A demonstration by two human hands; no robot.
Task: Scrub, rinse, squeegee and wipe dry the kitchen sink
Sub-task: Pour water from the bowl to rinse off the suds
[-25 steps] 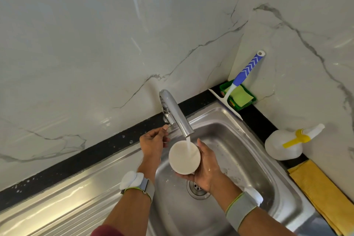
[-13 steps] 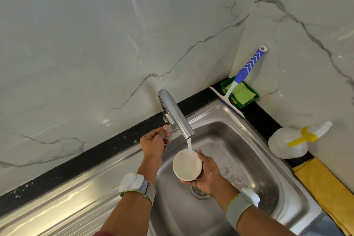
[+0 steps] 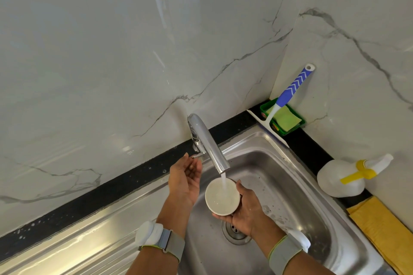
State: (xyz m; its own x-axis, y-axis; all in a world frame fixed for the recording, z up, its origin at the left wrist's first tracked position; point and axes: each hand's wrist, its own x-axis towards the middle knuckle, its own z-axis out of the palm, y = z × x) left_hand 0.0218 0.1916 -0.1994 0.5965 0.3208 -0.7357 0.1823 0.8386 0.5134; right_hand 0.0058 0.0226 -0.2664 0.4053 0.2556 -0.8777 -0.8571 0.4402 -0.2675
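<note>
Cupping white cup [image 3: 222, 198] under tap stream, right hand [image 3: 245, 210]; left hand [image 3: 185, 178] relaxed, fingers straight, near tap lever.

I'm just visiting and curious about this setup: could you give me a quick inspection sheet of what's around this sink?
Surface: steel sink, wet, suds near the drain.
Job's things: tap running into a white cup; squeegee leaning in the corner; yellow cloth.
Clutter: green tray with sponge; spray bottle.
Hands: right hand holds the cup; left hand open by the tap lever.
Cables: nothing seen.
Surroundings: marble wall.
</note>
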